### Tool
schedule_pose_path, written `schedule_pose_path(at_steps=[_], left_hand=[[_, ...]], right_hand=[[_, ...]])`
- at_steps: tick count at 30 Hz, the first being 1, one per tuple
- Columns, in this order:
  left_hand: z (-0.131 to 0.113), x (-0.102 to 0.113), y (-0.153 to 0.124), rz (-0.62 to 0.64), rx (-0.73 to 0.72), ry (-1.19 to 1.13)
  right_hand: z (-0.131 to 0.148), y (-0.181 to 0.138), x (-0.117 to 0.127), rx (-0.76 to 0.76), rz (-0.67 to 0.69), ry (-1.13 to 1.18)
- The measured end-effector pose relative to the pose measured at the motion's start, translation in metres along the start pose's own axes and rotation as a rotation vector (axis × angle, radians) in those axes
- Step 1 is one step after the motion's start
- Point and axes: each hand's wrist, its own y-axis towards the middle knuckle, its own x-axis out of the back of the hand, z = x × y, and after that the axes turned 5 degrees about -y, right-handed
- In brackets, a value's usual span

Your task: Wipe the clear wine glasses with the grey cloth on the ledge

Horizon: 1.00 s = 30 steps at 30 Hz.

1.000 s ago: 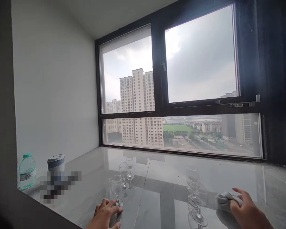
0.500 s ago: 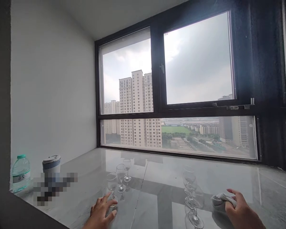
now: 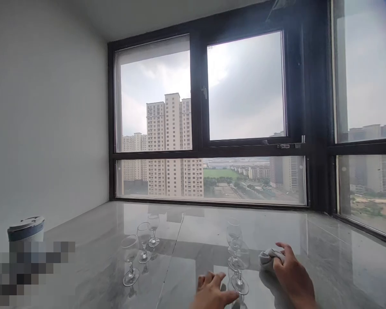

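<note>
Both hands down low on the marble counter [image 3: 324,257], glasses in two rows!

My left hand [image 3: 212,295] sits at the bottom edge, fingers [image 3: 212,281] spread, just beside the foot of the nearest glass [image 3: 240,270] in the right-hand row; touching or not, I cannot tell. My right hand [image 3: 292,277] curls over a bunched grey cloth [image 3: 266,257] lying just right of that row. Three more glasses [image 3: 144,242] stand upright in a line off to the left, well apart from my hands. A lidded cup [image 3: 25,227] sits far left by the white wall [image 3: 45,128], and the big window [image 3: 244,86] fills the back.
</note>
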Motion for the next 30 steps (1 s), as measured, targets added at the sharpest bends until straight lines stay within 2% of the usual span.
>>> schedule_pose_path(at_steps=[2,4,9,12,15,18,21,25,30], left_hand=[[-0.011,-0.005,0.021,0.005,-0.060,0.011],[-0.019,-0.005,0.030,0.013,-0.101,0.036],[-0.022,0.011,0.012,-0.047,-0.064,0.084],[-0.004,0.033,-0.008,-0.131,0.040,0.100],[0.025,0.060,-0.024,-0.194,0.144,0.124],[0.053,0.085,-0.035,-0.227,0.234,0.178],[0.076,0.102,-0.039,-0.274,0.314,0.217],[0.092,0.108,-0.039,-0.336,0.413,0.237],[0.094,0.102,-0.038,-0.337,0.437,0.312]], right_hand=[[0.002,-0.002,0.003,0.003,-0.005,-0.014],[0.004,-0.004,0.005,0.001,-0.013,-0.023],[0.004,-0.006,0.005,-0.005,-0.019,-0.013],[0.001,-0.004,0.002,-0.015,-0.007,-0.005],[-0.002,-0.002,0.000,-0.009,0.006,0.012],[-0.004,0.000,-0.002,0.005,0.008,0.020],[-0.006,0.002,-0.003,0.001,0.020,0.027],[-0.006,0.003,-0.003,0.017,0.020,0.019],[-0.008,0.005,-0.006,0.011,0.001,0.036]])
